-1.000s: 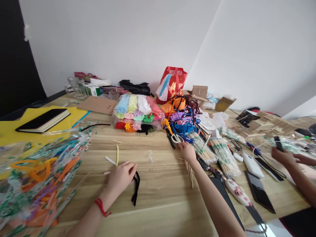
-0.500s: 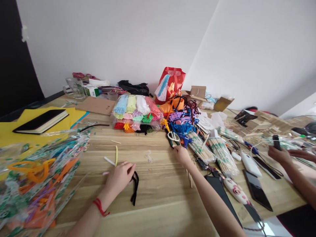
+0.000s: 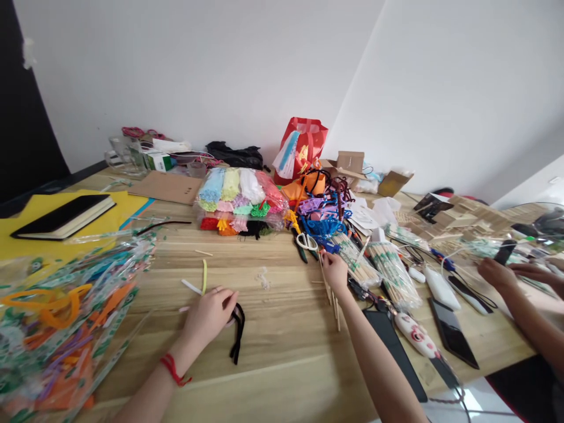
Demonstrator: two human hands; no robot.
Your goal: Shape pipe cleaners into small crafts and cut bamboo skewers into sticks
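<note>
My left hand (image 3: 212, 314) rests low over the table, its fingers pinched on black pipe cleaners (image 3: 238, 338) whose ends hang down to the right. A yellow pipe cleaner (image 3: 204, 276) and a white one (image 3: 191, 286) stick out beyond its knuckles; a pale pink tip shows beside the wrist. My right hand (image 3: 333, 273) reaches forward with its fingers closed at a blue glue gun (image 3: 328, 244), partly covered by the fingers. White-handled scissors (image 3: 306, 241) and dark-handled pliers (image 3: 300, 249) lie just left of it. Thin wooden sticks (image 3: 337, 311) lie under the right wrist.
A bag of coloured pipe cleaner bundles (image 3: 242, 200) lies ahead, with a red bag (image 3: 304, 147) behind. Packs of wooden sticks (image 3: 393, 273) and phones (image 3: 452, 332) crowd the right. Plastic-wrapped craft pieces (image 3: 74, 329) cover the left. Another person's hands (image 3: 497, 273) work far right.
My right hand has shifted right, from the pliers' handles to the glue gun. My left hand keeps its pinch on the black pipe cleaners. The view has turned slightly.
</note>
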